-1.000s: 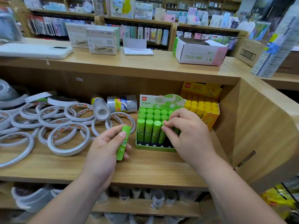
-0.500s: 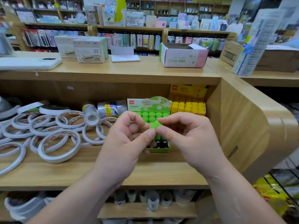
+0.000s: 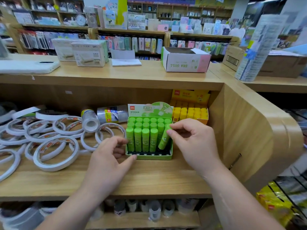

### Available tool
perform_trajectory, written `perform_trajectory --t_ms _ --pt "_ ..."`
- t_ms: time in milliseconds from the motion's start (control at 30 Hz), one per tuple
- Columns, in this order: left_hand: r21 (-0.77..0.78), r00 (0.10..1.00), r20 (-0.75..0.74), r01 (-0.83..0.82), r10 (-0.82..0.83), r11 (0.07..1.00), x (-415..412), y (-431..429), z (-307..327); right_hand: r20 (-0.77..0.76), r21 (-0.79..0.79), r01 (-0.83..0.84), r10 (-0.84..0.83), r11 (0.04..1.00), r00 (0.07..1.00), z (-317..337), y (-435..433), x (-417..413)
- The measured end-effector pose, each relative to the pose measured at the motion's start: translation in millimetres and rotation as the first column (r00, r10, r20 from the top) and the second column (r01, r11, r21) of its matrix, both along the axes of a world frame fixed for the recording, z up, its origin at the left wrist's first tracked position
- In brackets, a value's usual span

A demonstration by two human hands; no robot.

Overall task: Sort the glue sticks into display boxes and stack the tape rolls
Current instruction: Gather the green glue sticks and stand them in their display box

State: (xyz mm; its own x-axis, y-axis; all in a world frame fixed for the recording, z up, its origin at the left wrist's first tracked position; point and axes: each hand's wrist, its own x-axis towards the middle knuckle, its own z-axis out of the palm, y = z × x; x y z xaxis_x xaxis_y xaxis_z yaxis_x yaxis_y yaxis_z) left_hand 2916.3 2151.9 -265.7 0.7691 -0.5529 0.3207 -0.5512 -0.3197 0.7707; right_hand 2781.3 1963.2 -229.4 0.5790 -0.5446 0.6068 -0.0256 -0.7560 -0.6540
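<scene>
A green display box (image 3: 149, 157) stands on the wooden shelf, filled with several upright green glue sticks. My right hand (image 3: 194, 143) pinches the cap of one green glue stick (image 3: 164, 139), which leans tilted in the box's front right corner. My left hand (image 3: 109, 158) holds nothing; its thumb touches the box's front left corner and its fingers hang loosely curled. A yellow display box (image 3: 203, 121) of yellow glue sticks stands behind, to the right. Several white tape rolls (image 3: 55, 154) lie scattered flat on the shelf at the left.
Two clear wrapped tape packs (image 3: 90, 120) lie behind the green box at the left. The shelf's wooden side wall (image 3: 245, 130) rises close on the right. The counter above carries a white carton (image 3: 185, 61) and other boxes. More tape sits on the lower shelf (image 3: 144, 219).
The glue stick passed from my left hand to my right. My right hand carried it to the box's front right corner, and my left hand dropped to the box's front left corner.
</scene>
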Motion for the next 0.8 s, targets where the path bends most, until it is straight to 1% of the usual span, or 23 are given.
perform_trajectory --t_ms 100,200,433,633,733,800 --pt "0.005 0.999 -0.053 -0.013 0.013 1.000 4 0 -2 -0.014 -0.148 -0.014 0.012 0.989 1.000 -3 -1 8" --pt "0.003 0.998 -0.056 -0.019 0.019 1.000 9 -1 -3 -0.045 -0.199 -0.015 0.006 0.980 0.999 -4 -2 11" --pt "0.019 0.996 -0.088 -0.021 0.022 1.000 11 -6 -7 -0.094 -0.180 -0.032 0.015 0.983 0.995 -4 -1 14" --pt "0.047 0.997 -0.069 -0.026 0.029 0.999 14 -3 -4 -0.165 -0.232 -0.040 0.002 0.972 0.986 -2 1 19" --pt "0.046 0.997 -0.069 -0.020 0.023 0.999 13 -1 -4 -0.164 -0.225 -0.045 0.008 0.973 0.986 -5 2 18" --pt "0.049 0.997 -0.082 -0.009 0.013 0.999 14 0 -4 -0.142 -0.185 -0.047 0.021 0.982 0.990 -6 2 16"
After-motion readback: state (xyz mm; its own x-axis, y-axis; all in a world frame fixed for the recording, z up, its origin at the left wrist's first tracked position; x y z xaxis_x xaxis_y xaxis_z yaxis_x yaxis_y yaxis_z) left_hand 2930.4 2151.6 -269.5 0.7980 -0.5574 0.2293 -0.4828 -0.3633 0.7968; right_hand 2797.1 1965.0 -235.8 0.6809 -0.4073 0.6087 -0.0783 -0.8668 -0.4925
